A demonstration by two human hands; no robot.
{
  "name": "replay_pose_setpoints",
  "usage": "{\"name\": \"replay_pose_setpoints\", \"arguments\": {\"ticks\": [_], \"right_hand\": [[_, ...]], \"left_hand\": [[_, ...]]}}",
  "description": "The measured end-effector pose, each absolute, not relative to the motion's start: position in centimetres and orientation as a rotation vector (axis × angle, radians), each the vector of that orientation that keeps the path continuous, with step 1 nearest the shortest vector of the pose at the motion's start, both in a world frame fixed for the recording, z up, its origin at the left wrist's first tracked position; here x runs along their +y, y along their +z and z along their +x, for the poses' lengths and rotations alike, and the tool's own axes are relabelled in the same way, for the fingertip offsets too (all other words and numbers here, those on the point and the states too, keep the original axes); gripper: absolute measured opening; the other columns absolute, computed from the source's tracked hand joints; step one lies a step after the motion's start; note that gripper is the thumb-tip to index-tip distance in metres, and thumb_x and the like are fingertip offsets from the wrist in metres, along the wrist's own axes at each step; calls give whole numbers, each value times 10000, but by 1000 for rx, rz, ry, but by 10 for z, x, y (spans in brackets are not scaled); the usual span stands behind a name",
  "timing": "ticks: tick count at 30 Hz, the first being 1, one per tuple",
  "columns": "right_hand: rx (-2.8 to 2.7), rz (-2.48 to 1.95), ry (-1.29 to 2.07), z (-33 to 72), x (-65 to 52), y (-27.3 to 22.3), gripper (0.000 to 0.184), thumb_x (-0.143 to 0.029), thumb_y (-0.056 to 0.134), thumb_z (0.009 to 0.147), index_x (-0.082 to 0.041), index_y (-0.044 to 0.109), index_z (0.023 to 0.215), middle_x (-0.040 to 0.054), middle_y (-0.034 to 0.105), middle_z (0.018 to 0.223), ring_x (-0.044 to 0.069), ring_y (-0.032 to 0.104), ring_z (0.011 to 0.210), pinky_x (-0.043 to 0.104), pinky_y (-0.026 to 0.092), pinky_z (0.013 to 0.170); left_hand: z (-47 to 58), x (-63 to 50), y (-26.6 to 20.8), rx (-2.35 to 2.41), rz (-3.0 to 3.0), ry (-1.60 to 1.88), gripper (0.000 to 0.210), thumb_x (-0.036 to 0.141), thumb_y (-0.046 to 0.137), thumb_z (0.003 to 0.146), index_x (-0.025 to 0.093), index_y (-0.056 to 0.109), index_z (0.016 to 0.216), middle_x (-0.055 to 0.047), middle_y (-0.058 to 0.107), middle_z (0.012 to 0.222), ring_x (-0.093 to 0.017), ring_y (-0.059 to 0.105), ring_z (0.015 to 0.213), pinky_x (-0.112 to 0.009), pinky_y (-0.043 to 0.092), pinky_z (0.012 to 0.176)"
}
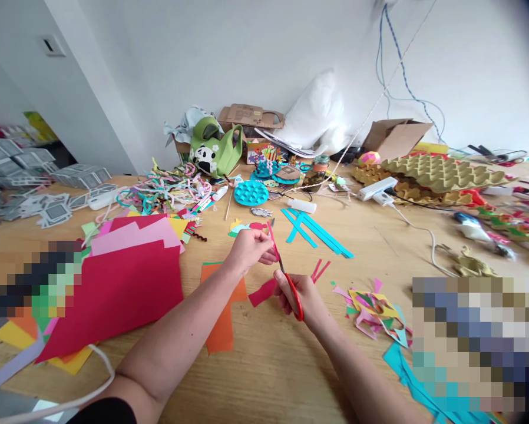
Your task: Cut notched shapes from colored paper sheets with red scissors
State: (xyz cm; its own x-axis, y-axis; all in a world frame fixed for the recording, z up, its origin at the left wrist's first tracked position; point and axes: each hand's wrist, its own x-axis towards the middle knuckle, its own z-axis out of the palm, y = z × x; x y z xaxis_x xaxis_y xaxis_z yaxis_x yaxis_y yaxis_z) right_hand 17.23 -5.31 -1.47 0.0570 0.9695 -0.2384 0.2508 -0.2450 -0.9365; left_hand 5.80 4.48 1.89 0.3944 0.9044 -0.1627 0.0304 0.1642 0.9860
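Note:
Over the middle of the wooden table, my left hand (248, 249) pinches a narrow red paper strip (272, 237) upright. My right hand (307, 294) is closed on red-handled scissors (298, 304), whose blades point up at the strip. Whether the blades are fully closed is too small to tell. Beneath my hands lies a red paper piece (261, 293), with two thin red strips (321, 269) to the right of it. Orange paper (220, 330) rests under my left forearm. Several blue paper strips (320, 232) lie beyond my right hand.
Large red sheets (127, 294) are stacked on the left. Colourful paper scraps (374, 306) lie on the right, near more blue strips (417, 377). Pipe cleaners (171, 188), a green panda bag (215, 150), a blue scalloped disc (251, 192) and egg trays (441, 171) stand farther back.

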Motion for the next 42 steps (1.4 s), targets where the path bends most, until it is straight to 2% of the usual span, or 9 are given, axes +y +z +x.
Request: {"name": "replay_pose_setpoints", "arguments": {"ticks": [24,31,42], "right_hand": [[-1184,-1682,1205,174,-52,-13,483,-604,517,747,-165,507,546,-31,468,373,78,421,292,183,282,312],[-1178,-1682,1207,174,-51,-13,474,-592,530,745,-163,506,545,-34,464,368,76,419,287,181,283,311],[-1172,-1685,1206,174,-51,-12,473,-581,531,754,-156,506,547,-35,466,369,72,423,288,171,287,309]], "left_hand": [[56,44,23,922,1163,777,130,229,654,668,122,583,650,-54,664,580,-156,648,511,-255,524,508],[57,45,23,908,1113,808,101,110,671,630,121,580,671,-12,641,564,-116,622,489,-247,522,541],[56,47,20,885,1151,801,111,66,657,620,113,587,692,-14,636,572,-114,619,506,-257,524,554]]}}
